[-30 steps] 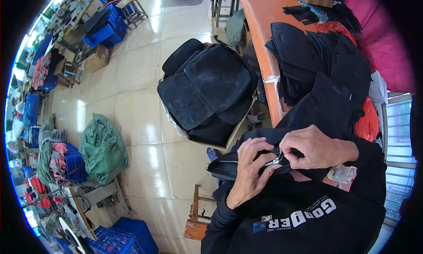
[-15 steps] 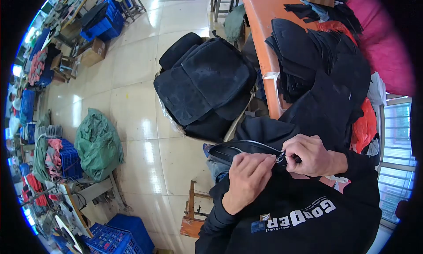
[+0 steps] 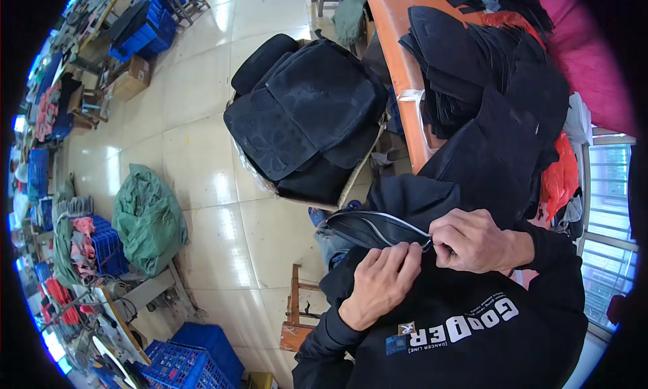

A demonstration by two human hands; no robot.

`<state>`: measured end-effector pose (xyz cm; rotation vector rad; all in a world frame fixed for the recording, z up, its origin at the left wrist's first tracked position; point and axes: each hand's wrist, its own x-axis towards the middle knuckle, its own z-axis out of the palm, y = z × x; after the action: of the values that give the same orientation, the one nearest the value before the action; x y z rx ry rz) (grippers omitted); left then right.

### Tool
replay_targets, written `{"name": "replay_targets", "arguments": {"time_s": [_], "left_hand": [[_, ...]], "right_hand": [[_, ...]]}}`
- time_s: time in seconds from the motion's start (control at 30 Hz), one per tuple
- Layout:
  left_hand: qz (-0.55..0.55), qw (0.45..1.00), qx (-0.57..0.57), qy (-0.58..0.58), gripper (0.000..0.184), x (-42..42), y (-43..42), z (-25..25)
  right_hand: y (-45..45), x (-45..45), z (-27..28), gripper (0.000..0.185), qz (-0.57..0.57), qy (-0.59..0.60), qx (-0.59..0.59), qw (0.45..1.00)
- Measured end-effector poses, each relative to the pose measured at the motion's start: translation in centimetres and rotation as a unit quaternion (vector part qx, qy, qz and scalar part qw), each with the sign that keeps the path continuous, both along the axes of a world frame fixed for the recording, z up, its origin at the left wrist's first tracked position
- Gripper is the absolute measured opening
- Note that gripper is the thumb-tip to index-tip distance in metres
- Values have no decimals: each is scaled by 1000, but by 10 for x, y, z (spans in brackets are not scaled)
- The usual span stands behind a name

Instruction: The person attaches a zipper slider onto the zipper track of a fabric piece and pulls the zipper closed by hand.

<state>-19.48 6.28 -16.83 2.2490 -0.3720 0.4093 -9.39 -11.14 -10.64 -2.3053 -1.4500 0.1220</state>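
Observation:
A black garment (image 3: 412, 197) lies across my lap, with an opened zipper (image 3: 398, 221) whose pale teeth curve along its near edge. My left hand (image 3: 381, 281) is closed, its fingertips pinching the zipper edge from below. Close beside it on the right, my right hand (image 3: 472, 240) is shut on the zipper's right end, fingers curled tightly. Whether a slider sits between those fingers is hidden. The garment's fabric runs back toward a pile of black cut pieces (image 3: 449, 72).
An orange table (image 3: 388, 24) carries the pile. In front stands a container heaped with black padded pieces (image 3: 324, 92). A green sack (image 3: 148, 217), blue crates (image 3: 196, 355) and a wooden stool (image 3: 295, 331) are to the left. A red plastic bag (image 3: 561, 176) hangs at right.
The zipper opening has shifted, and its pale teeth now bow upward more visibly. My left hand has moved slightly down; my right hand stays at the zipper's right end. The camera view has shifted a little.

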Motion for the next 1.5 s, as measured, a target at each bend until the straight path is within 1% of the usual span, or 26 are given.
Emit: {"name": "replay_targets", "arguments": {"time_s": [0.03,0.07,0.17,0.2,0.33,0.43,0.47,0.57,0.73,0.83,0.97,1.1,1.13,1.2,1.23,1.27,1.33,1.4,1.5], "left_hand": [[2,999,-35,9,34,0,0,-1],[2,999,-35,10,34,0,1,-3],[-70,994,-78,9,32,1,8,-8],[-70,994,-78,12,32,1,8,-9],[-84,996,-38,19,29,0,8,-10],[-107,994,27,13,27,-1,10,-10],[-111,993,27,8,27,-1,11,-9],[-140,983,120,23,28,-7,12,-5],[-172,977,125,23,33,-13,13,-6],[-194,973,105,64,37,-11,11,-6],[-207,970,109,66,39,-9,11,-8],[-189,973,113,72,37,-16,3,-18],[-186,973,115,70,37,-16,0,-20],[-175,974,120,73,32,-19,-4,-25],[-170,975,123,76,29,-21,-5,-27],[-167,975,124,77,29,-23,-7,-28],[-156,976,119,95,23,-28,-8,-30],[-147,976,123,106,21,-33,-9,-33],[-134,984,22,115,17,-42,-6,-37]], "right_hand": [[0,-1,-1,24,0,1,0,1000],[-1,-2,-2,24,-2,6,0,1000],[-1,-5,-7,24,-4,17,1,1000],[-2,-6,-9,24,-5,28,6,1000],[-4,-8,-14,24,-11,57,17,998],[-4,-9,-17,24,-16,66,23,997],[-4,-10,-18,24,-14,78,24,997],[-8,-14,-18,24,-18,92,21,995],[-14,-25,-28,23,-34,120,19,992],[-19,-32,-32,23,-44,119,32,991],[-23,-34,-33,23,-55,131,30,989],[-24,-36,-34,19,-61,137,30,988],[-24,-35,-30,18,-64,157,2,986],[-22,-36,-25,17,-69,200,-55,976],[-22,-37,-25,17,-66,201,-54,976],[-21,-38,-25,18,-50,208,-93,972],[-19,-39,-25,21,-16,222,-171,960],[-18,-40,-25,22,-13,238,-166,957],[-13,-43,-23,23,-9,265,-137,954]]}}
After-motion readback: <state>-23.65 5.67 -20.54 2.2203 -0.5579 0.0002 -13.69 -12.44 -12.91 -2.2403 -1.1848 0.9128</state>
